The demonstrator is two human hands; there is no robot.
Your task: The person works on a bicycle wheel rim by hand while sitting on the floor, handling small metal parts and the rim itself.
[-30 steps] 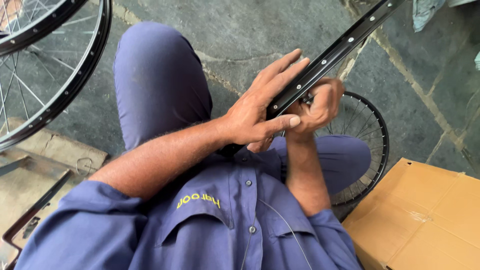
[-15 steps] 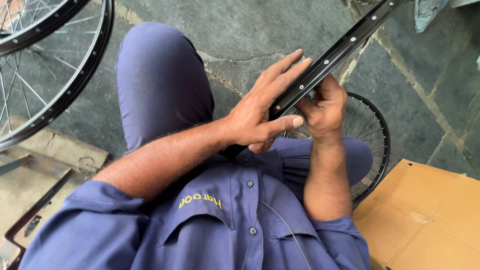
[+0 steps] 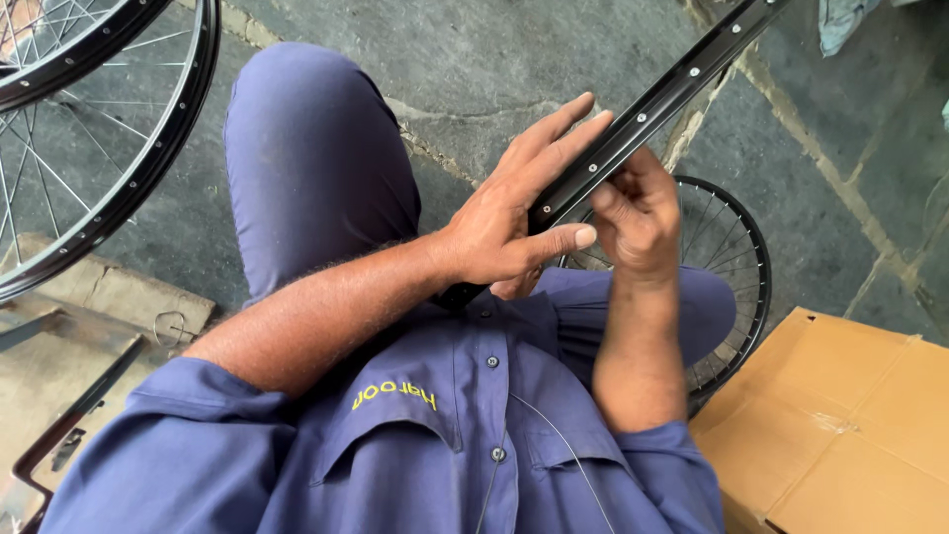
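Note:
A black bicycle wheel rim (image 3: 682, 84) with a row of spoke holes runs from my lap up to the top right. My left hand (image 3: 514, 222) grips it from the left, fingers stretched along its side and thumb pressed under it. My right hand (image 3: 638, 213) is curled against the rim's right side with its fingertips pinched at a spoke hole; what they pinch is too small to see. I sit in blue work clothes with my knees apart.
A small spoked wheel (image 3: 736, 287) lies on the stone floor under my right hand. Two larger spoked wheels (image 3: 119, 119) stand at the top left. A cardboard box (image 3: 850, 435) sits at the lower right, a metal frame (image 3: 59, 435) at the lower left.
My right hand has moved up along the rim and turned its fingertips onto it. My left hand keeps its grip, and the view has shifted slightly.

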